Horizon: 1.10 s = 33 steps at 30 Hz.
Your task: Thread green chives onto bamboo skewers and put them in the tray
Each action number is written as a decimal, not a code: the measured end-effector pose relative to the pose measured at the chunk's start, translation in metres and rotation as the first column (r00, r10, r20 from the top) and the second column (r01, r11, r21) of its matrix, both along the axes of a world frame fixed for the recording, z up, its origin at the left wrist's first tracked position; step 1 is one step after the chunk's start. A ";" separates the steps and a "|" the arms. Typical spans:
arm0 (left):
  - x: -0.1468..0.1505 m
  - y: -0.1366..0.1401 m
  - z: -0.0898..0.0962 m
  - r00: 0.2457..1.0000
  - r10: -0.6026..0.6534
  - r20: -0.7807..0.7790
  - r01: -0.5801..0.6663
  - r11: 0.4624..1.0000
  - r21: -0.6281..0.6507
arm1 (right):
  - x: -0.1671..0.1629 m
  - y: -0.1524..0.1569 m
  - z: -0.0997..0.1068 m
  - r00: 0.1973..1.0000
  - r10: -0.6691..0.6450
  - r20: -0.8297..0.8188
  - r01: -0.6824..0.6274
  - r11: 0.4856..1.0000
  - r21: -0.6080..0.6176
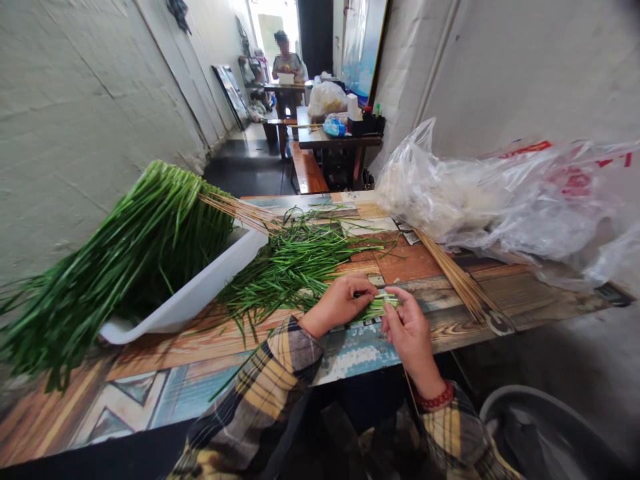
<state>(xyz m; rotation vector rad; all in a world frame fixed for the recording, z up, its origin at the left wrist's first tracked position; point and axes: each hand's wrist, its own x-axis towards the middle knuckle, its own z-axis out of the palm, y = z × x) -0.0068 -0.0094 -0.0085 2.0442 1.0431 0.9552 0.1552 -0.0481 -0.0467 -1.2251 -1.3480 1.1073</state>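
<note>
A small bunch of green chives (373, 308) lies at the table's front edge, pale stem ends to the right. My left hand (343, 301) is closed over the bunch from the left, its thumb and fingertips near the stem ends. At those ends, my right hand (407, 327) pinches the stems between thumb and fingers. Beside my right wrist hangs a thin stick (410, 390), perhaps a skewer; its upper end is hidden. A loose heap of chives (295, 263) spreads behind my left hand.
On the left, a white tray (200, 287) holds a big pile of chives (150, 220) with bamboo skewers (245, 212) sticking out. More skewers (453, 277) lie at right, near clear plastic bags (480, 193). A grey tub (540, 407) stands below. A person (287, 63) sits far back.
</note>
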 end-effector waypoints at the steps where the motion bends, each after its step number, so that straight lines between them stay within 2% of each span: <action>1: 0.000 0.000 0.000 1.000 -0.009 -0.004 0.009 1.000 0.001 | 0.000 0.000 -0.002 1.000 -0.008 0.009 0.008 1.000 0.004; 5: 0.001 -0.002 0.002 0.999 -0.039 -0.015 0.039 0.999 -0.011 | 0.002 0.002 -0.007 1.000 -0.011 0.020 0.011 1.000 0.003; 9: 0.002 -0.004 0.002 1.000 -0.003 -0.012 0.003 0.999 -0.033 | 0.003 0.002 -0.004 1.000 0.024 0.008 -0.025 1.000 0.011; 14: -0.001 -0.002 0.000 0.995 -0.061 -0.083 0.052 0.992 -0.111 | 0.004 -0.001 0.003 0.992 0.093 -0.089 -0.092 0.996 0.021; 18: -0.008 0.002 0.002 0.997 0.035 -0.064 -0.045 0.988 -0.151 | 0.003 0.000 0.001 0.986 0.087 -0.145 -0.087 0.996 0.005; 21: -0.014 0.004 0.005 0.995 0.093 -0.017 -0.095 0.982 -0.162 | 0.002 0.002 0.000 0.995 0.097 0.002 -0.097 0.995 0.026; 25: -0.015 0.003 0.009 0.996 0.086 0.015 -0.082 0.984 -0.155 | 0.002 0.002 0.006 0.966 0.135 0.220 -0.154 0.985 0.072; 29: -0.012 0.003 0.010 0.998 0.067 0.009 -0.065 0.987 -0.143 | 0.002 0.000 0.011 0.957 0.120 0.265 -0.161 0.977 0.138; 33: -0.010 0.004 0.006 0.999 0.049 0.014 -0.046 0.984 -0.171 | 0.002 0.000 0.007 0.946 0.096 0.310 -0.156 0.972 0.175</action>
